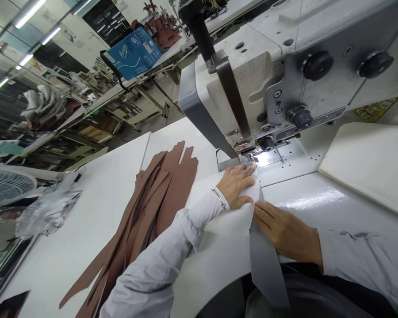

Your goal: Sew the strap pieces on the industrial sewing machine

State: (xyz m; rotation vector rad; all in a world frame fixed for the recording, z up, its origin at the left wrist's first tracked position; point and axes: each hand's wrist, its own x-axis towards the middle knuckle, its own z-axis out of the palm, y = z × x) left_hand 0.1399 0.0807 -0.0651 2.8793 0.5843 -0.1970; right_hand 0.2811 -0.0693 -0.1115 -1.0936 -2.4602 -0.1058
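Note:
My left hand (237,186) lies flat with fingers spread on a white piece of sheet material (234,221), its fingertips close to the presser foot (250,159) of a sewing machine (232,97). Just below it, my right hand (283,227) has its fingers pressed together at the edge of a grey strip of material (267,265). The strip hangs over the table's front edge towards my lap. Where the grey strip meets the white piece, my hands partly cover them, so I cannot tell whether they are one piece. My right thumb is hidden.
A pile of brown cut pieces (155,198) lies on the white table (116,176) left of my left arm. A thick white board (368,163) sits at the right. Behind are a blue box (134,53), other workbenches, and a fan (8,185) at far left.

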